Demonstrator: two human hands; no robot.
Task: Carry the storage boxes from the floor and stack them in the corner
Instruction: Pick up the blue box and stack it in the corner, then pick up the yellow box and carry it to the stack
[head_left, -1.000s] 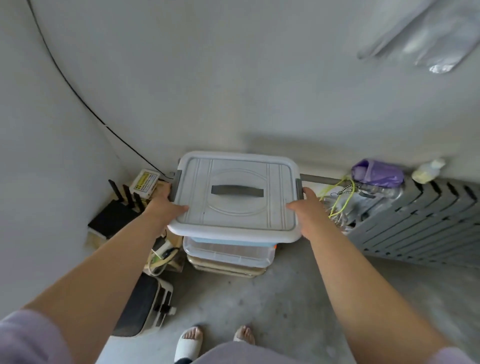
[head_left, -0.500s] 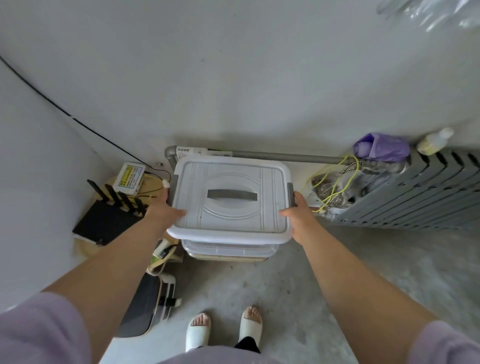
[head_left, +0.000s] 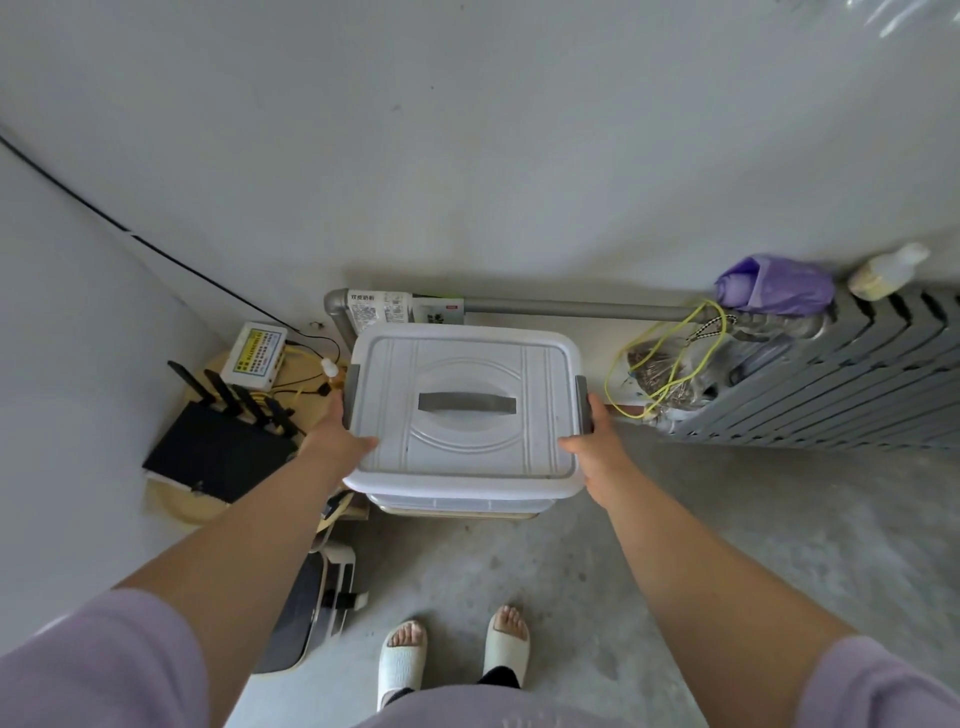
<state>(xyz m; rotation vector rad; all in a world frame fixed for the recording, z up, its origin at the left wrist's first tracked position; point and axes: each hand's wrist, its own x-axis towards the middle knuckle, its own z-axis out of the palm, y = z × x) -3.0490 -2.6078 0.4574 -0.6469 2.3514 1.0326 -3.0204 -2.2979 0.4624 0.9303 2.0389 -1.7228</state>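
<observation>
The stiff, seemingly light storage box (head_left: 464, 447) is gripped at its side rims by the left hand (head_left: 336, 441) and right hand (head_left: 598, 451).

At frame centre a storage box (head_left: 462, 410) is directly over a lower box (head_left: 457, 503); a router (head_left: 218, 452) lies left, a radiator (head_left: 841, 384) right, a pipe (head_left: 571, 307) above.
</observation>
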